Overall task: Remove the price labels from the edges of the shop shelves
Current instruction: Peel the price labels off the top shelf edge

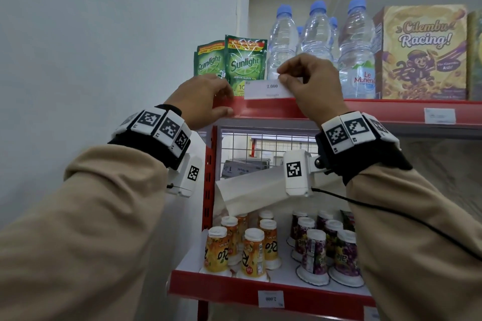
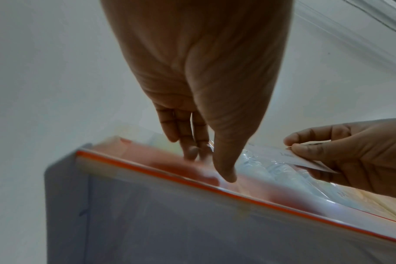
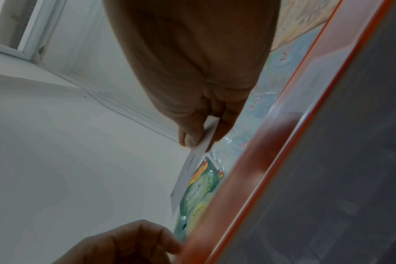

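A white price label (image 1: pixel 266 90) printed "2.000" stands raised above the red edge (image 1: pixel 365 109) of the top shelf, its lower border still at the edge's top. My right hand (image 1: pixel 283 77) pinches the label's upper right part between thumb and forefinger. The wrist views show the same pinch, right hand (image 3: pixel 201 141) on the label (image 3: pixel 190 171) and right hand (image 2: pixel 292 145) on the label (image 2: pixel 280 155). My left hand (image 1: pixel 227 103) holds the shelf edge just left of the label, fingers on top, thumb on the front. The left hand (image 2: pixel 209 164) shows against the red edge (image 2: pixel 147 171).
Green Sunlight pouches (image 1: pixel 243 62), water bottles (image 1: pixel 317 34) and a cereal box (image 1: pixel 422 52) stand behind the label. Another label (image 1: pixel 439 115) sits further right on this edge, and one (image 1: pixel 270 298) on the lower shelf below several drink cups (image 1: pixel 254 253). A wall is at the left.
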Tool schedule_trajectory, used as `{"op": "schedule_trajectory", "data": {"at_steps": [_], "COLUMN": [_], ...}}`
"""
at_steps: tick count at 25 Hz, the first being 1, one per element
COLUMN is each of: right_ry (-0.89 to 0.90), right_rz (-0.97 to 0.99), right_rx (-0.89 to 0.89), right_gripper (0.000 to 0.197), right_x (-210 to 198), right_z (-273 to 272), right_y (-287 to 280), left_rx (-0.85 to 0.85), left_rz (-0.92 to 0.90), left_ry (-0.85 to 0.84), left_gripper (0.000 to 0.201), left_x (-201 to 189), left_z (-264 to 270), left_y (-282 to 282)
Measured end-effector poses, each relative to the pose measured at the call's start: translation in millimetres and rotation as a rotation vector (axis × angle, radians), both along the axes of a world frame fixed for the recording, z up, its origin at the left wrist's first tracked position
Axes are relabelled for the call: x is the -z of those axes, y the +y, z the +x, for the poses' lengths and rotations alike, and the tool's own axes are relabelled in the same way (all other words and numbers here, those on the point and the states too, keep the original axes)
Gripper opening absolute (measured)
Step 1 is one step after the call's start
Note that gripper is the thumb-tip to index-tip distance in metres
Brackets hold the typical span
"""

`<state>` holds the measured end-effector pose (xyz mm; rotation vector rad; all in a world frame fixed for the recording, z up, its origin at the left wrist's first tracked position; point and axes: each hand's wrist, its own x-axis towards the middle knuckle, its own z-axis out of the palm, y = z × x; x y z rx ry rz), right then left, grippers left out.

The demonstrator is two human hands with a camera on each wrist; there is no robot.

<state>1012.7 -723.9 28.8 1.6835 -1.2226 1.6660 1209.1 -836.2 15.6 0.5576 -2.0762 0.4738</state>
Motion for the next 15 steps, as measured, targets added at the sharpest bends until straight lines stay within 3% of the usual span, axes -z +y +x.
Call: {"op": "schedule_trajectory", "data": {"at_steps": [6,12,15], "right_ry": [0.023,0.128,0.178], "right_rz": [-0.131,-0.065,-0.044], "right_rx": [-0.019,-0.072,-0.088], "right_gripper": [0.010,0.009,0.009], "right_x": [-9,-6,-3], "right_z": [17,26,30], "right_y": [-29,-53,-57], "left_rx": [0.034,0.121,0.085], "left_rz": [0.042,0.057,0.066], "left_ry": [0.088,0.215,0.157], "left_gripper": [0.034,0.056,0.050], "left_x": [1,5,3], "left_z": [15,15,14], "left_y": [-1,-4,-4]}}
